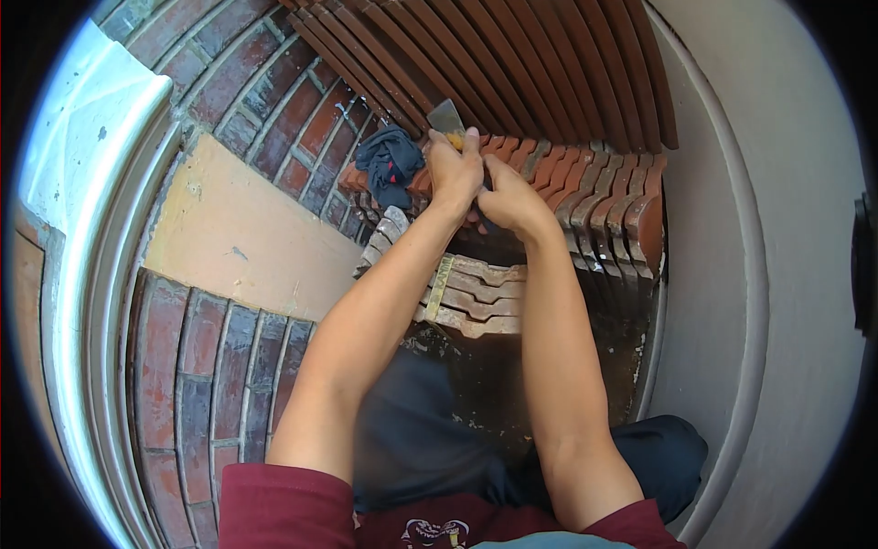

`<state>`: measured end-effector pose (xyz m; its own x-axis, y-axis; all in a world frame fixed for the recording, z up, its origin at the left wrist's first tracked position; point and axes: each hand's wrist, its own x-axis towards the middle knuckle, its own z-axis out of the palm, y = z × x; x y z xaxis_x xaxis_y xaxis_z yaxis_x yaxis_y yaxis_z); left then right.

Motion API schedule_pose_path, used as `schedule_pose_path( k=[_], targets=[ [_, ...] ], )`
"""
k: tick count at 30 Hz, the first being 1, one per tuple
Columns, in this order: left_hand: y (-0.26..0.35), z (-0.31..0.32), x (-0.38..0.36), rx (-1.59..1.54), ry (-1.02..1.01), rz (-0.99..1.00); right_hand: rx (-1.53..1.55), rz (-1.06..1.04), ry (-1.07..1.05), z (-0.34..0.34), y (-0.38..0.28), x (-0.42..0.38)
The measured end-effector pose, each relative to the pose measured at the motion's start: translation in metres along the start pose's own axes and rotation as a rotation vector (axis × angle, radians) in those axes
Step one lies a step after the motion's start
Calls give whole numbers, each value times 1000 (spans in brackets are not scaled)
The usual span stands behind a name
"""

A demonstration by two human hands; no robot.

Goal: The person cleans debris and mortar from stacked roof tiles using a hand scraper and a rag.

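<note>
1. Head view: bare forearms partly covered pale, wavy-edged tiles with a yellow strap.
2. The right hand curled near the left hand; its grip couldn't be told.
3. The left hand clamped a flat metal scraper near orange-red clay tiles, its yellow handle mostly hidden.
4. Crumpled dark-grey cloth lay beside it.
5. Brown slats stood beyond, cut off above.

Left fingers around a yellow-handled scraper, right fingers just beside, dark cloth near, terracotta tiles in a row.
</note>
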<state>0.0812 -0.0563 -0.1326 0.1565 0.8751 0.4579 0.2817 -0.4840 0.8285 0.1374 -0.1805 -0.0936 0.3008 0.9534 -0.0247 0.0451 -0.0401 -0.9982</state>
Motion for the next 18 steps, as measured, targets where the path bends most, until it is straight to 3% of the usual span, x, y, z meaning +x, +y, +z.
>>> schedule_pose_path(
  k=[3,6,8,9,12,15,18],
  targets=[
    [43,-27,13,-106,-66,-7,-148,-200,140,14,-1,10],
    [40,-28,11,-28,-95,-56,-222,-210,179,18,8,13],
    [8,-11,2,96,-78,-39,-207,11,47,2,-5,0],
    [11,-7,-3,125,3,-37,-110,-5,62,2,-1,-1],
    [24,-15,-7,-142,-52,-174,37,77,64,-1,-1,2],
    [45,-20,-15,-376,-60,-157,319,201,48,-12,-18,-11],
    [57,-23,-15,-323,10,-125,296,164,105,-8,-20,-18]
  ],
)
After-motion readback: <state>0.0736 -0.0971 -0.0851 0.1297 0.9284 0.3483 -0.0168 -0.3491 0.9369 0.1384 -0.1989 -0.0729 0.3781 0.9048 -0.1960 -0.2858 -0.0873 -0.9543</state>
